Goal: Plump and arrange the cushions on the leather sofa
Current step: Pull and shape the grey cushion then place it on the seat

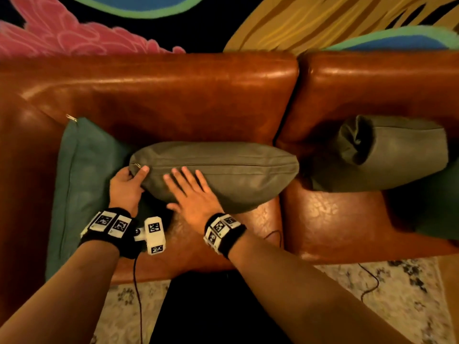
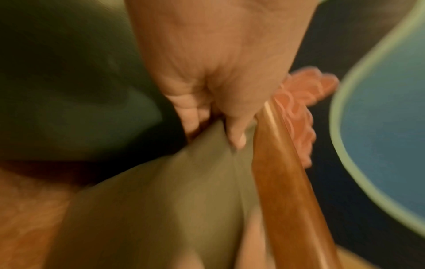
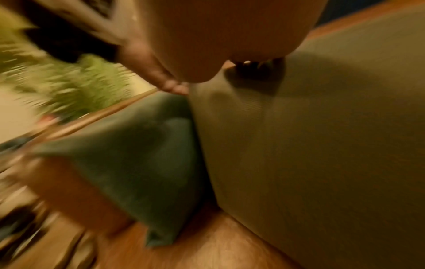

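Observation:
An olive-grey cushion (image 1: 223, 170) (image 2: 174, 200) (image 3: 322, 145) stands on edge on the brown leather sofa (image 1: 173, 95), zip seam up, leaning on the backrest. My left hand (image 1: 128, 183) (image 2: 214, 109) grips its left corner by the zip pull, thumb on top. With straight, spread fingers my right hand (image 1: 191, 192) presses flat on the cushion's front face. A teal cushion (image 1: 82, 184) (image 3: 138, 154) leans in the sofa's left corner, touching the olive one. A second olive cushion (image 1: 387, 152) lies crumpled on the right seat.
A dark green cushion (image 1: 437, 204) lies at the far right of the sofa. A colourful mural (image 1: 124, 26) fills the wall behind. A patterned rug (image 1: 372, 301) and thin cables (image 1: 370, 286) lie in front of the sofa. A leafy plant (image 3: 76, 87) shows blurred in the right wrist view.

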Demonstrator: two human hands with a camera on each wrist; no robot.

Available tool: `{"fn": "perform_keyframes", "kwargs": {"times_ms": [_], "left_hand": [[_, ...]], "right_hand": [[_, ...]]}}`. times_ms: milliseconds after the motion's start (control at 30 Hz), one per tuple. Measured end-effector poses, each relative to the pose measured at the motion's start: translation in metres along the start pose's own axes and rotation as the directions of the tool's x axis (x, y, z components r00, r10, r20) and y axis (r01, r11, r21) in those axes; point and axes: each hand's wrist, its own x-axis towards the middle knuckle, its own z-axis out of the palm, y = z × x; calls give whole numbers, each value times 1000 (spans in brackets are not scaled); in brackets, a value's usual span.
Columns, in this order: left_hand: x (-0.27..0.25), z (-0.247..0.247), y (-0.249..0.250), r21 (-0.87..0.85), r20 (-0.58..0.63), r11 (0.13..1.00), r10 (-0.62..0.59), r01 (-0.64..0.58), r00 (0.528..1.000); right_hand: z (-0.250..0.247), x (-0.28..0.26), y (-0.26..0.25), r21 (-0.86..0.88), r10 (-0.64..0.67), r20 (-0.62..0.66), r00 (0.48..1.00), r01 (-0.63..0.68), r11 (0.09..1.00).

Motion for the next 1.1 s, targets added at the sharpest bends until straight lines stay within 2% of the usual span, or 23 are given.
{"fn": "perform_keyframes", "kwargs": {"times_ms": [67, 167, 233, 267, 300, 333, 367, 400, 433, 467, 600, 700, 833, 900, 933, 967, 1033, 1100], "left_hand": [[1, -7, -1, -78, 21, 995, -62, 63, 998], [0, -20, -7, -162, 45, 971, -172, 177, 984], [0, -21, -11, -235, 59, 931, -273, 280, 960], [0, -19, -12, -266, 79, 908, -314, 323, 946], [0, -18, -11, -280, 100, 892, -340, 354, 935], [1, -18, -6, -278, 118, 885, -355, 374, 927], [3, -17, -3, -273, 130, 882, -362, 384, 923], [5, -17, 4, -260, 146, 883, -364, 391, 920], [7, -16, 12, -244, 166, 887, -360, 392, 918], [10, -16, 21, -225, 182, 898, -342, 378, 922], [29, -23, 61, -188, 185, 956, -188, 223, 965], [52, -36, 71, -220, 130, 955, -172, 197, 977], [69, -36, 61, -40, 85, 975, -216, 220, 973], [71, -35, 61, 7, 88, 984, -178, 178, 980], [70, -37, 64, 5, 96, 987, -161, 161, 982], [70, -40, 67, -19, 92, 989, -144, 146, 985], [71, -48, 71, -81, 62, 989, -121, 126, 991], [70, -52, 70, -100, 43, 985, -134, 138, 990]], "right_hand": [[5, 2, 32, 5, 129, -17, 991, -129, 992], [6, -20, 97, -9, 323, -80, 943, -325, 946], [2, -44, 138, -82, 395, -55, 917, -399, 913], [-2, -55, 155, -90, 459, -26, 888, -459, 884], [-4, -64, 169, -58, 552, -24, 834, -552, 832], [-12, -69, 177, 25, 662, -13, 750, -661, 750], [-20, -73, 185, 184, 770, 30, 637, -761, 622], [-30, -73, 191, 364, 839, 98, 535, -804, 471], [-38, -73, 196, 501, 867, 148, 476, -792, 349], [-49, -70, 200, 582, 870, 159, 467, -756, 299], [-87, -41, 216, 714, 840, 29, 541, -600, 362], [-103, -18, 216, 835, 830, 31, 557, -470, 285], [-87, 3, 221, 766, 835, 188, 517, -609, 204], [-77, 7, 234, 786, 832, 194, 519, -590, 184], [-77, 9, 239, 806, 837, 158, 524, -558, 198], [-82, 10, 239, 821, 839, 119, 530, -528, 217], [-96, 11, 230, 870, 841, 83, 535, -450, 201], [-95, 13, 227, 868, 838, 113, 533, -463, 177]]}}
